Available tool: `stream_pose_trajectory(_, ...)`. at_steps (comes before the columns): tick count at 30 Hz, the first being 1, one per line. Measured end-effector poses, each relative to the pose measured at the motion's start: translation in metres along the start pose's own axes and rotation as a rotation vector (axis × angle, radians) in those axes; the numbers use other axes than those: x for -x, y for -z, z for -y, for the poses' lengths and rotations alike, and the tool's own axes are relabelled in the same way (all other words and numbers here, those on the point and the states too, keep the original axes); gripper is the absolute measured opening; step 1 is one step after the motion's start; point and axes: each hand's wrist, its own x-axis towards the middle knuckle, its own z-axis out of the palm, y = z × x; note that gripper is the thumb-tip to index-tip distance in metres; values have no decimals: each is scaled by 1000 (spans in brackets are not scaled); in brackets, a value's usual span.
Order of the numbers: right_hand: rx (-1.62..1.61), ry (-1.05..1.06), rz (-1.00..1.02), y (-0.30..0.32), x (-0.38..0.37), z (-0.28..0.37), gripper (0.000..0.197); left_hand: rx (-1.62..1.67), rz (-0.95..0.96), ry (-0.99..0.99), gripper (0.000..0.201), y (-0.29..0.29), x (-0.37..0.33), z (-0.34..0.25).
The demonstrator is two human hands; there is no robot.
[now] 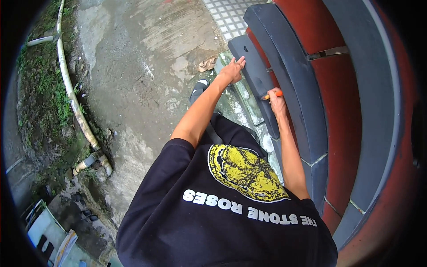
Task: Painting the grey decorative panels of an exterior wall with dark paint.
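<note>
My right hand is closed around a small orange-handled tool, which looks like a brush. Its dark tip meets the lowest grey step, where a darker patch shows on the surface. My left hand is at the outer edge of the same step, fingers stretched out and holding nothing. Whether its palm presses on the step, I cannot tell. Beyond the left fingertips, a small dark mark lies on the step.
More grey steps with red risers climb to my right. A pale, stained ledge runs below the lowest step. A tan sandal lies on the concrete ground. Farther left, a white pipe borders green plants.
</note>
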Motion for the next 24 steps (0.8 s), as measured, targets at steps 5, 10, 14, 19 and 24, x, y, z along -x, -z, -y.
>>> stream_pose_trajectory(5, -127, -227, -114, 6, 29, 28, 22, -3, 37, 57, 73, 0, 0, -4)
stream_pose_trajectory(10, -529, -122, -217, -2, 25, 25, 20, -27, 9, 37, 75, -11, -7, -2)
stream_pose_trajectory(14, -316, -238, -163, 26, 62, 6, 21, -67, -18, 13, 75, -21, -11, 12)
stream_pose_trajectory(19, -523, -225, -331, 18, 61, 11, 20, -66, 62, 92, 73, -2, -4, -18)
stream_pose_trajectory(24, -553, -184, -361, 1, 63, 9, 18, -76, 97, 119, 73, 2, -3, -21)
